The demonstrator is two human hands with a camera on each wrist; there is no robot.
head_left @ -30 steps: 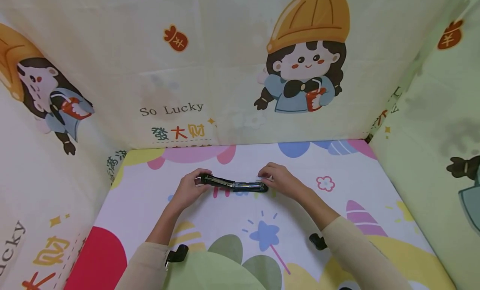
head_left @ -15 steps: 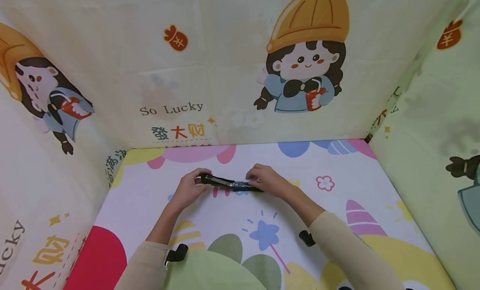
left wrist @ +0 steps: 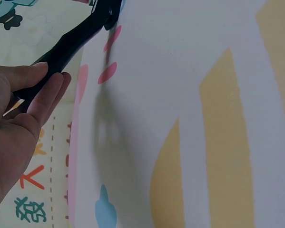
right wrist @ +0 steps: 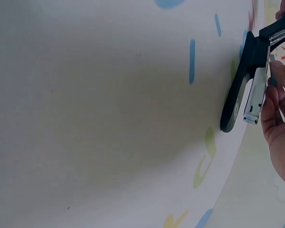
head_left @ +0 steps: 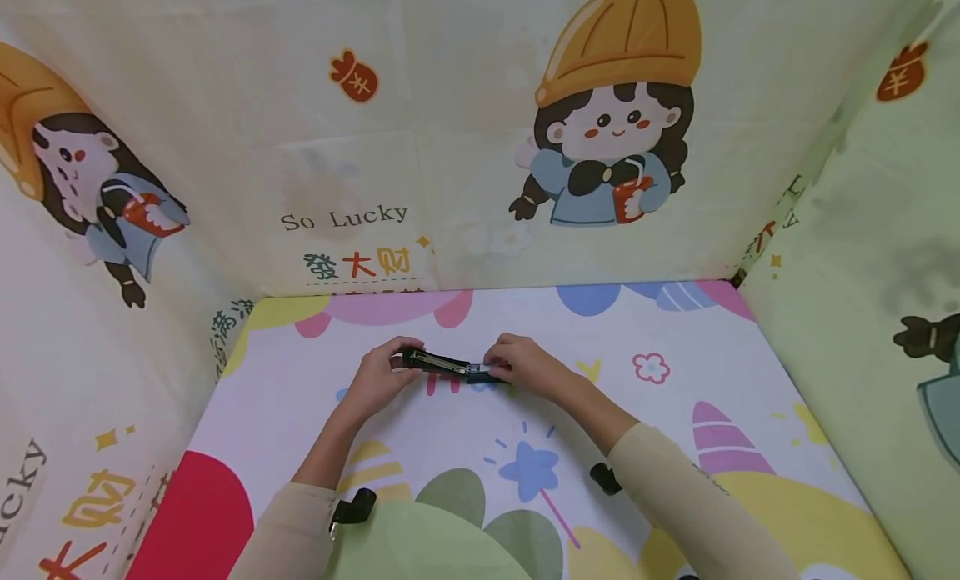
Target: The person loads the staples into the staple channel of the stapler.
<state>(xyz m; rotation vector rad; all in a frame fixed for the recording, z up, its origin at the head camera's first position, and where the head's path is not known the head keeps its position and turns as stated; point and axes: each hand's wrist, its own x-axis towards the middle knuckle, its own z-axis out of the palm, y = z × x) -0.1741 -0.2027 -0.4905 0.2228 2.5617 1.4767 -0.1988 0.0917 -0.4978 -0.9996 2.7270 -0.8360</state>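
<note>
A black stapler (head_left: 442,362) lies folded wide open in the middle of the table. My left hand (head_left: 381,382) grips the end of its raised top arm (left wrist: 68,47) between thumb and fingers. On the right, the base (right wrist: 236,95) stands on the tabletop with the silver magazine (right wrist: 254,97) tilted up from it. My right hand (head_left: 528,367) is over the magazine, near the hinge. Its thumb and fingers pinch a thin grey strip of staples (right wrist: 274,76) right at the magazine. In the head view, the fingers hide the strip.
A white cloth with coloured cartoon prints covers the table (head_left: 420,447). Printed cloth walls (head_left: 465,163) rise behind it and at both sides. Small black wrist devices (head_left: 355,507) hang at both sleeves.
My right hand has moved left along the stapler, from its far right end towards the hinge, with the strip of staples. The left hand and the stapler have kept their place.
</note>
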